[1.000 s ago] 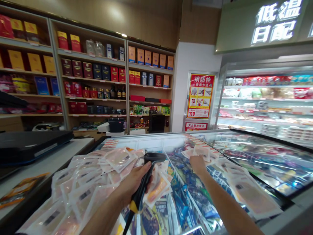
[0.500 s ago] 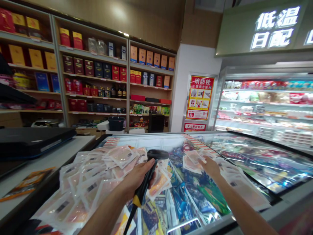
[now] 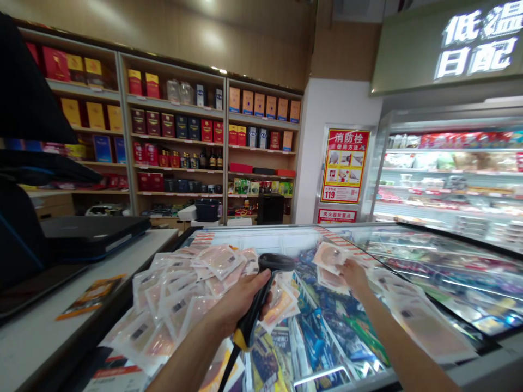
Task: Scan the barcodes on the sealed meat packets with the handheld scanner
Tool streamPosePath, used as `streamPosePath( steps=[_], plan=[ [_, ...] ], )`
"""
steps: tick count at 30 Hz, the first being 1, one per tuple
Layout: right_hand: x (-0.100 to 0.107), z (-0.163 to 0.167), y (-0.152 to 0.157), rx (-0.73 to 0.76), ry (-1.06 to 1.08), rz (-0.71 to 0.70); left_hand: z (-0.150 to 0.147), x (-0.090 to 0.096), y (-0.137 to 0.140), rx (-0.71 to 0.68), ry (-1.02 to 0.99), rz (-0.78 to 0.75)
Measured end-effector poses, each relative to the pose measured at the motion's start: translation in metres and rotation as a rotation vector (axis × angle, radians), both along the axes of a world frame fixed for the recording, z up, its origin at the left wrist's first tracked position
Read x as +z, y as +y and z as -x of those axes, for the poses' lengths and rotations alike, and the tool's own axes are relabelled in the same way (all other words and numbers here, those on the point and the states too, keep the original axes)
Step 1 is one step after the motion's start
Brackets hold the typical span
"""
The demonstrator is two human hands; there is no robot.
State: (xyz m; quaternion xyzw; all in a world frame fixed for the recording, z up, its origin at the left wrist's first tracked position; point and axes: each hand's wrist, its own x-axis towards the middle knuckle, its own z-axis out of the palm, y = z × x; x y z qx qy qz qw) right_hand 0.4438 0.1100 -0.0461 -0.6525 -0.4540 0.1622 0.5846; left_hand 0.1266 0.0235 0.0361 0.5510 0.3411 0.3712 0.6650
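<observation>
My left hand (image 3: 245, 296) is wrapped round a black and yellow barcode scanner (image 3: 257, 305), its head tilted up and its cable hanging down. Under and beyond it lie several flat clear packets (image 3: 283, 299) on the freezer's glass. My right hand (image 3: 353, 276) pinches the edge of a flat clear packet (image 3: 329, 256) with pale pinkish contents; a second packet (image 3: 332, 279) hangs or lies just below it. A large heap of similar packets (image 3: 175, 291) spreads to the left of the scanner. More packets (image 3: 420, 316) lie overlapped right of my right forearm.
A glass-topped chest freezer (image 3: 318, 326) holds colourful bagged goods. On the left is a counter (image 3: 143, 261) with an orange packet (image 3: 92, 296) and a black device (image 3: 93, 234). Shelves of boxes (image 3: 180, 128) stand behind; a lit chiller (image 3: 453, 179) is at right.
The view has turned slightly left, so the scene sits further right. In my right hand the packet is lifted and tilted more upright. My left hand still grips the scanner.
</observation>
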Motion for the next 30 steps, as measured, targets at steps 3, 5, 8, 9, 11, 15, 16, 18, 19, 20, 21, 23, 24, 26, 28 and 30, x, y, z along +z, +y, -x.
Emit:
streamPosePath(
  steps=[3, 5, 8, 9, 11, 15, 16, 18, 19, 20, 21, 23, 24, 26, 28, 30],
  plan=[
    [0.006, 0.038, -0.003, 0.140, 0.166, -0.037, 0.001, 0.004, -0.003, -0.007, 0.011, -0.012],
    [0.009, 0.060, -0.005, 0.223, 0.282, -0.083, 0.002, 0.006, -0.004, -0.016, 0.015, -0.023],
    [0.012, 0.082, -0.009, 0.303, 0.386, -0.146, 0.003, 0.009, -0.005, -0.027, -0.003, -0.028],
    [0.013, 0.086, -0.011, 0.329, 0.413, -0.159, 0.004, 0.010, -0.006, -0.026, -0.010, -0.025],
    [0.015, 0.093, -0.014, 0.381, 0.459, -0.178, 0.005, 0.012, -0.007, -0.017, -0.015, -0.017],
    [0.014, 0.101, -0.015, 0.410, 0.484, -0.187, 0.008, 0.016, -0.010, 0.005, -0.007, -0.026],
    [0.013, 0.104, -0.014, 0.417, 0.487, -0.186, 0.008, 0.017, -0.011, 0.008, -0.009, -0.025],
    [0.010, 0.110, -0.012, 0.454, 0.478, -0.185, 0.008, 0.017, -0.010, 0.019, -0.014, -0.014],
    [0.009, 0.114, -0.011, 0.480, 0.457, -0.178, 0.008, 0.016, -0.010, 0.028, -0.017, -0.009],
    [0.007, 0.118, -0.009, 0.498, 0.414, -0.162, 0.008, 0.016, -0.009, 0.035, -0.020, -0.006],
    [0.005, 0.122, -0.008, 0.506, 0.346, -0.135, 0.007, 0.015, -0.008, 0.040, -0.024, -0.007],
    [0.003, 0.130, -0.004, 0.489, 0.145, -0.048, 0.005, 0.014, -0.006, 0.042, -0.028, -0.011],
    [0.002, 0.133, -0.003, 0.461, 0.021, 0.008, 0.003, 0.013, -0.006, 0.044, -0.025, -0.012],
    [0.004, 0.137, 0.001, 0.374, -0.234, 0.118, 0.000, 0.012, -0.005, 0.053, -0.013, -0.010],
    [0.007, 0.136, 0.004, 0.264, -0.441, 0.192, -0.003, 0.012, -0.005, 0.058, -0.002, -0.009],
    [0.009, 0.126, 0.006, 0.159, -0.558, 0.208, -0.004, 0.013, -0.004, 0.053, -0.004, -0.008]
  ],
)
